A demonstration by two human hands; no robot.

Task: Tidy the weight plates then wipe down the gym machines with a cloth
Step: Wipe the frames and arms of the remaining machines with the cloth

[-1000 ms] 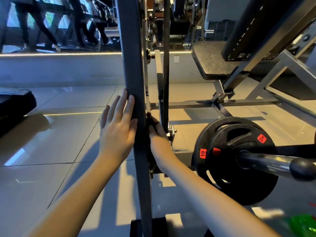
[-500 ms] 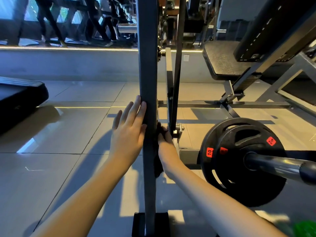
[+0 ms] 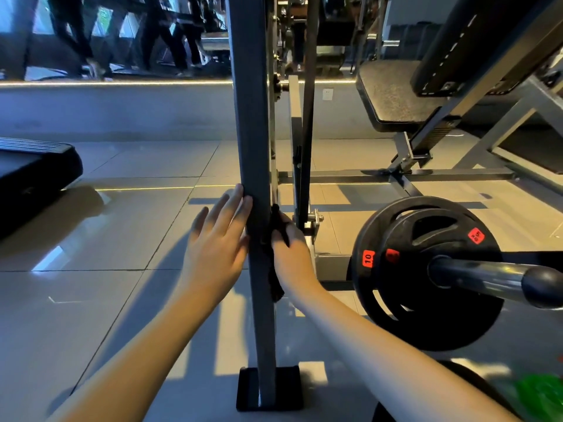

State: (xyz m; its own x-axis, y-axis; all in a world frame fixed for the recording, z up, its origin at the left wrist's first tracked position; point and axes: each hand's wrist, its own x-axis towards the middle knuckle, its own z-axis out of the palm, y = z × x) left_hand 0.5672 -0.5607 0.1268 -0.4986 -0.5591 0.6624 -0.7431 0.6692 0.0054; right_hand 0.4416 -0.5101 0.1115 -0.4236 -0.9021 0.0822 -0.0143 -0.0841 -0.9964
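Your right hand [image 3: 294, 257] grips the cloth [image 3: 276, 287], hanging vertically against the post [image 3: 251, 117]; your left hand [image 3: 216, 248] rests open-fingered opposite

Between my left hand [image 3: 216, 248] and right hand [image 3: 292, 254] I see a plain matt grey post [image 3: 253, 132]; the cloth [image 3: 275, 281] at my right hand is black; right of that hand the weight plates [image 3: 396, 300] are black with red-orange number tags; the post's foot [image 3: 269, 388] below both wrists is black; left of my left hand the floor tiles [image 3: 106, 239] are glossy pale grey-beige, crossed by dark grout lines.
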